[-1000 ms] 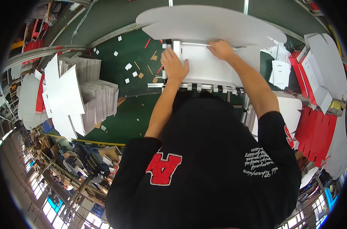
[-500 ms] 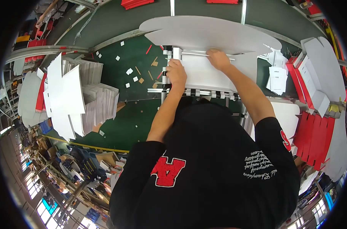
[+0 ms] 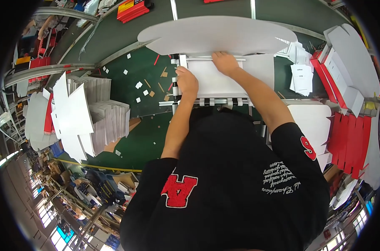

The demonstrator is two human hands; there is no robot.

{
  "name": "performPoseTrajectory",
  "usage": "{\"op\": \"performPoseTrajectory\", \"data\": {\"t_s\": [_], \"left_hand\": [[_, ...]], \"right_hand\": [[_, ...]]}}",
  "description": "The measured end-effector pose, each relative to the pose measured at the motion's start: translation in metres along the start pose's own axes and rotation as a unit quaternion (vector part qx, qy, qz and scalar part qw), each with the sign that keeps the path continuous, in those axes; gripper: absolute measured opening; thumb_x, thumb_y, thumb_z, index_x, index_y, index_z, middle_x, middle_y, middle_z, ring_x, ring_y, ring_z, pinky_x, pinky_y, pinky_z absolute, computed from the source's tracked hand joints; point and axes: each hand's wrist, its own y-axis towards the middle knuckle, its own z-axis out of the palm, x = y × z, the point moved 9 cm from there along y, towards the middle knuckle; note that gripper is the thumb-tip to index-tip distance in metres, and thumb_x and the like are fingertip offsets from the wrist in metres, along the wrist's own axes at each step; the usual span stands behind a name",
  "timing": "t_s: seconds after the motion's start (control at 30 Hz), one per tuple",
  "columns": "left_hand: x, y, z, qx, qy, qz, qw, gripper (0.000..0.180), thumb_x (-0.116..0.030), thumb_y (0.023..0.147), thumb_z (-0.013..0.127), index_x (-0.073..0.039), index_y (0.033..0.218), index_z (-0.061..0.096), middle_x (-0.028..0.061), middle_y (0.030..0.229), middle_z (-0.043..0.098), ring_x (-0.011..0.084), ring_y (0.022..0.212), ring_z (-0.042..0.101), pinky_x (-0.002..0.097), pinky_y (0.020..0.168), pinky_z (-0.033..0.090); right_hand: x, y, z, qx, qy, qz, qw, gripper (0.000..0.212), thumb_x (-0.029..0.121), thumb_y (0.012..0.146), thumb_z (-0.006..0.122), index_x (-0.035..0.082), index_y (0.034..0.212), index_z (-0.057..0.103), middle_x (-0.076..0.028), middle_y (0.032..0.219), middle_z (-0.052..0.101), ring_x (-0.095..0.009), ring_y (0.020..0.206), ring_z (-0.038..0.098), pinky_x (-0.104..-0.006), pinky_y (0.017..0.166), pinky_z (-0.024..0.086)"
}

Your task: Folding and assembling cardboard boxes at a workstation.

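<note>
A white cardboard box blank [image 3: 221, 81] lies partly folded in a frame with black-and-white rollers, its wide rounded flap [image 3: 217, 35] standing out at the far side. My left hand [image 3: 188, 82] is closed at the left end, its fingers curled by a narrow upright white side piece [image 3: 182, 61]. Along the far fold runs a narrow white edge, and my right hand [image 3: 224, 62] is closed over it with bent fingers pressing down. Both thumbs are partly hidden.
Stacked flat white blanks [image 3: 108, 119] stand at the left on the green table [image 3: 129, 98], among scattered paper scraps. At the right lie white printed leaflets [image 3: 302, 79], an open red-and-white box [image 3: 330, 77] and red folded cardboard [image 3: 349, 140]. Another red box [image 3: 132, 11] sits beyond.
The whole view has shifted, so the frame and both hands appear farther left. My hands keep nearly the same places on the box blank. More of the far red box shows.
</note>
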Motion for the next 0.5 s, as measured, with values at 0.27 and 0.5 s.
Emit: {"op": "performPoseTrajectory", "data": {"t_s": [0.27,0.5], "left_hand": [[-0.004,0.010,0.028,-0.063,0.148,-0.022,0.987,0.065,-0.022,0.073,0.069,0.012,0.119,0.037,0.0093,0.093,0.048,0.0126,0.065,0.062,0.0232,0.050,0.054],[-0.013,0.000,0.007,-0.016,0.105,0.034,0.994,0.071,-0.015,0.074,0.068,0.017,0.124,0.029,0.0171,0.103,0.049,0.0194,0.073,0.066,0.0215,0.060,0.055]], "right_hand": [[-0.001,-0.065,-0.075,-0.142,-0.050,0.093,0.984,0.059,0.021,0.074,0.069,0.002,0.123,0.042,-0.017,0.122,0.044,-0.035,0.120,0.039,-0.0439,0.099,0.033],[-0.118,-0.181,-0.084,-0.057,0.205,0.464,0.860,0.050,0.036,0.082,0.061,-0.009,0.104,0.058,-0.030,0.101,0.060,-0.045,0.096,0.058,-0.0470,0.084,0.047]]}}
